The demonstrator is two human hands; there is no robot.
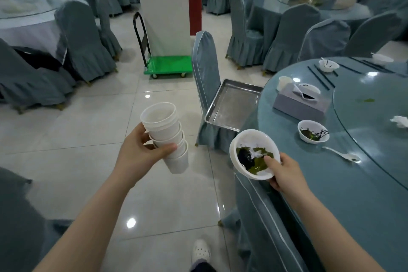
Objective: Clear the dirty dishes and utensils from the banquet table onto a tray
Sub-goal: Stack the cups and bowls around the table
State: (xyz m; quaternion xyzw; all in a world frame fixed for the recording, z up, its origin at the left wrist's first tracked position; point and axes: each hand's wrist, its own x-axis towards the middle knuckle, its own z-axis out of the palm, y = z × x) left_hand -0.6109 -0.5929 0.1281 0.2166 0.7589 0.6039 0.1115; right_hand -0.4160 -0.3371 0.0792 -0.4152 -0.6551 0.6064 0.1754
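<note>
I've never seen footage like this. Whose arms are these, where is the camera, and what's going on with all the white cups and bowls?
There is no machine here: the camera sits on a person's head and looks down at their own two bare arms. It is one picture, one view. The left hand grips a stack of white cups. The right hand holds a white bowl with green and dark leftovers. Ahead, a steel tray rests on a covered chair beside the round table; nothing lies in the tray. On the table remain another dirty bowl, a white spoon, a tissue box and chopsticks. The person is clearing dishes.
</note>
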